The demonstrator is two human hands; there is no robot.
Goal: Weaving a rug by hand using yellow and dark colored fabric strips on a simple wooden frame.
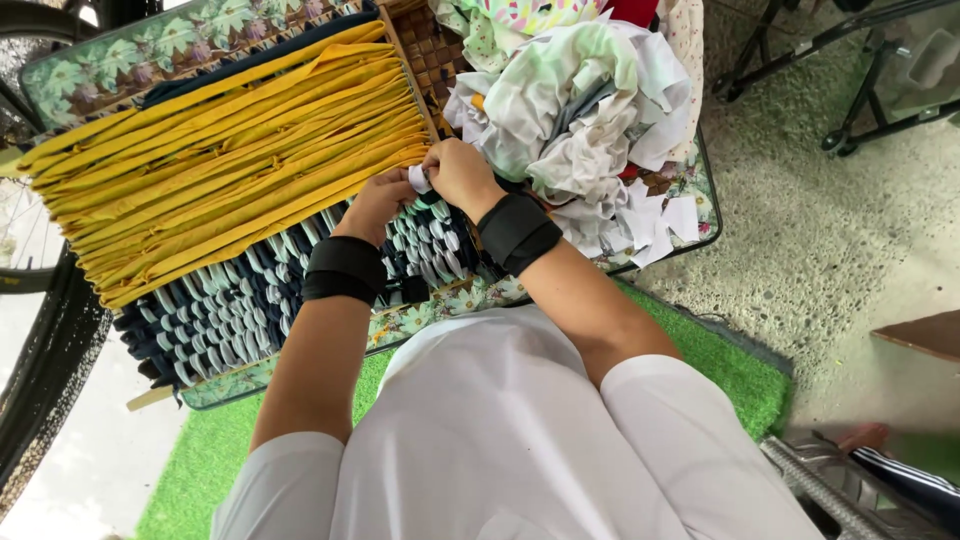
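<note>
The person is weaving a mat out of cloth strips on a wooden frame (405, 45). Long yellow strips (230, 150) run side by side across the frame. At the near end, a woven part (260, 300) of dark blue and white strips is already made. It covers only a small band of the frame, so I think a little is done and much more is left — most of the yellow strips are bare.

Both hands are at the edge where the woven part meets the bare yellow. The left hand (378, 203) pinches down on the strips with bent fingers. The right hand (460, 175) is closed on a small white strip (419, 179), which sits right between the two hands, just above the blue and white weave. Each wrist wears a black band.

The frame lies on a surface (700, 195) with a flower cloth on it. There is no box or basket to see. Instead, a big loose pile of cloth scraps (570, 100) — white, pale green and a bit of red — sits on the surface just beside the right hand. Under the person is a green grass mat (730, 370) on a grey stone floor (840, 240).
</note>
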